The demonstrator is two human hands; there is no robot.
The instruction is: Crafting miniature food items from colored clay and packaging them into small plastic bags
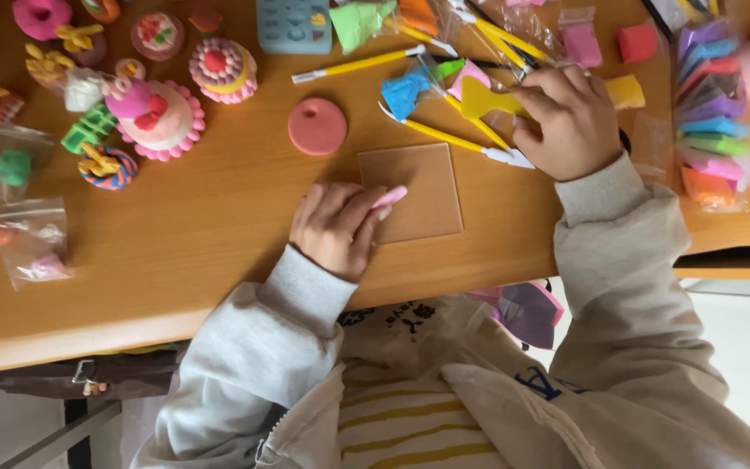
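My left hand (338, 226) rests on the wooden table (201, 226) with a small strip of pink clay (391, 196) pinched in its fingers, at the left edge of a clear square plate (423, 182). My right hand (566, 122) is closed on a yellow plastic spatula tool (483, 101) among several yellow-handled modelling tools (453, 137). A flat pink clay disc (317, 127) lies just beyond the square plate.
Clay cakes (160, 117) and small clay figures fill the far left. Plastic bags with clay pieces (23, 239) lie at the left. A pack of coloured clay sticks (712, 113) sits at the right, near the table's corner. Pink and red clay blocks (609, 43) lie beyond.
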